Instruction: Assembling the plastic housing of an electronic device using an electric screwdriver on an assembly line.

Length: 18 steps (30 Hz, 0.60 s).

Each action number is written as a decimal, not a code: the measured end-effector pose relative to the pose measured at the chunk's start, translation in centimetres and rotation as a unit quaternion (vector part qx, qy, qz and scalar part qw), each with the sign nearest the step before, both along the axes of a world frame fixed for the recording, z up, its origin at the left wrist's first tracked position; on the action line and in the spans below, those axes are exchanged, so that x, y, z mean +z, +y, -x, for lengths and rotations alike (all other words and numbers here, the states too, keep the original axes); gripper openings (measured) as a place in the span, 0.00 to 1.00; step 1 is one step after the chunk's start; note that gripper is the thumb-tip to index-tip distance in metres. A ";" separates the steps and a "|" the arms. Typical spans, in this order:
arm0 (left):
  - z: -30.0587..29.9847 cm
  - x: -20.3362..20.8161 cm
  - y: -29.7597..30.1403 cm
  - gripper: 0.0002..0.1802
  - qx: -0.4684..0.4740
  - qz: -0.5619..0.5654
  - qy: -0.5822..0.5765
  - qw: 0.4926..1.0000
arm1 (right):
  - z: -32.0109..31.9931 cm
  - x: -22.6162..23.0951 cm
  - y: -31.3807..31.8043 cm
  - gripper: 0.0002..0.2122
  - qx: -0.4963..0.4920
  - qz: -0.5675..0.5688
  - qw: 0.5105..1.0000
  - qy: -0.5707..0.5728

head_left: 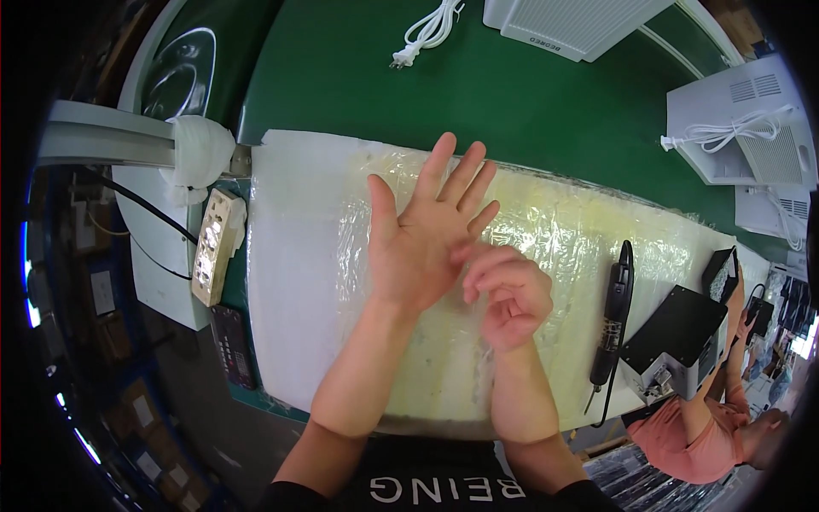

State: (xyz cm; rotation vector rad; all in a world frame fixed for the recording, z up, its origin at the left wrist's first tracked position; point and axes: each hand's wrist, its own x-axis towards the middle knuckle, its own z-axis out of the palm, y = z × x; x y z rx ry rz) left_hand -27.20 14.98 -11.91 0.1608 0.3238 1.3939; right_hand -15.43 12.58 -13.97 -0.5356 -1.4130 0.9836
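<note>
Palm up and fingers spread, my left hand (418, 247) is held over a pale padded work mat (290, 282) partly covered with clear film. Nothing lies in it. Close beside its palm is my right hand (512, 294), fingers half curled and blurred at the index finger, which overlaps or touches the edge of the left palm. I see no object in the right hand. To its right an electric screwdriver (610, 320) with a black body and thin bit lies on the mat.
Right of the screwdriver stands a black-topped metal device (676, 337). A co-worker in an orange top (691, 444) is beyond it. White appliances (572, 24) and a coiled white power cord (426, 34) rest on the green bench (358, 94). A power strip (217, 247) sits at left.
</note>
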 end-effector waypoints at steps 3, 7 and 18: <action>0.1 -0.1 0.0 0.47 -0.007 -0.006 -0.003 1.000 | -0.5 0.0 -1.1 0.32 0.008 0.084 0.995 -0.060; 0.2 -0.1 0.0 0.47 -0.009 -0.008 0.005 1.000 | 0.2 0.2 -0.2 0.33 -0.022 0.036 0.999 -0.017; 0.2 0.0 0.1 0.47 -0.009 -0.012 0.017 1.000 | -0.1 0.3 -0.5 0.34 0.011 0.038 0.999 -0.028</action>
